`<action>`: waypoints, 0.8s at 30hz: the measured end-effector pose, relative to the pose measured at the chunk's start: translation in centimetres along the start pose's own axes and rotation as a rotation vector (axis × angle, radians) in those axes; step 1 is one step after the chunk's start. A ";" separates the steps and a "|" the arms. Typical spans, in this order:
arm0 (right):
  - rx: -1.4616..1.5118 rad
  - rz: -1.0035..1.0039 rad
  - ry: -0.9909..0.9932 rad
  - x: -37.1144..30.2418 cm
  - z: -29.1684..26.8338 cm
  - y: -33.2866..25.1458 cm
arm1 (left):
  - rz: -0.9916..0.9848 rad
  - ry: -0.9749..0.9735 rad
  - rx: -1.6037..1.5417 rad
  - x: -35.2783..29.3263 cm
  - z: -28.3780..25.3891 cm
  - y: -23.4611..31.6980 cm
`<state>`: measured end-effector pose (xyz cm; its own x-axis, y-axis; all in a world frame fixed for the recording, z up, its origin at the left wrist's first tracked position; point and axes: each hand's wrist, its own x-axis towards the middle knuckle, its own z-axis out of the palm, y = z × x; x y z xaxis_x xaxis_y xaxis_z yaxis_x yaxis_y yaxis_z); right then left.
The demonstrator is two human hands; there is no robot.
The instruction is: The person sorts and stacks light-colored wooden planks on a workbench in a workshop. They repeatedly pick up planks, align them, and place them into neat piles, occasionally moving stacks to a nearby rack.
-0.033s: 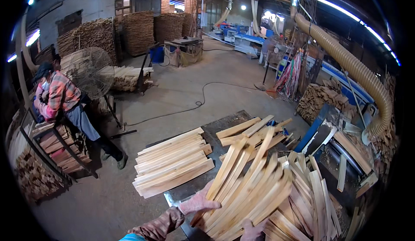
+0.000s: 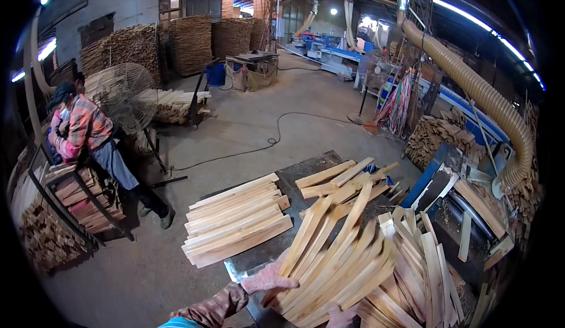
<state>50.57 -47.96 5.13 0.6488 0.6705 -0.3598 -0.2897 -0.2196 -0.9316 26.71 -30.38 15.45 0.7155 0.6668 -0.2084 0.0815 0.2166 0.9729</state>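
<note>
The left hand [image 2: 271,276] clasps the left side of wooden slats [image 2: 334,269] slanting lengthwise away rightward; the right hand [image 2: 342,316] touches their near edge, grip unclear.

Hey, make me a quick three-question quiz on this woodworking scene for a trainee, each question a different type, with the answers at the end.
1. Multiple choice: What is the left hand touching?
A) a wire-guarded fan
B) a fanned bundle of wooden strips
C) a floor cable

2. True or false: In the picture, the neat row of pale strips lies to the right of that bundle.

3. Short answer: What colour is the ribbed hose on the right side of the picture?

Key:
1. B
2. False; the row lies to the left of the bundle.
3. Tan
</note>
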 end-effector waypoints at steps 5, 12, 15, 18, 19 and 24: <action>-0.018 0.038 -0.168 -6.6 -2.2 1.0 | -0.157 -0.043 0.084 -5.3 1.1 -8.7; -0.055 0.103 -0.347 -13.1 -7.5 4.4 | -0.052 0.215 0.198 -15.9 7.9 -9.4; -0.057 0.135 -0.415 -15.9 -8.2 5.6 | -0.001 0.317 0.190 -21.3 10.3 -9.5; -0.119 0.147 -0.519 -18.3 -7.9 5.8 | 0.101 0.462 0.144 -26.8 13.4 -11.8; -0.154 0.142 -0.567 -19.2 -7.8 5.8 | 0.064 0.535 0.237 -28.8 14.4 -11.6; -0.294 0.105 -0.796 -23.7 -10.0 6.3 | -0.049 0.764 0.278 -36.9 19.3 -12.9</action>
<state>40.39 -72.28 7.31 -0.0906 0.9104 -0.4038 -0.0551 -0.4094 -0.9107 12.60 -71.52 12.58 0.0440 0.9854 -0.1646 0.3413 0.1400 0.9295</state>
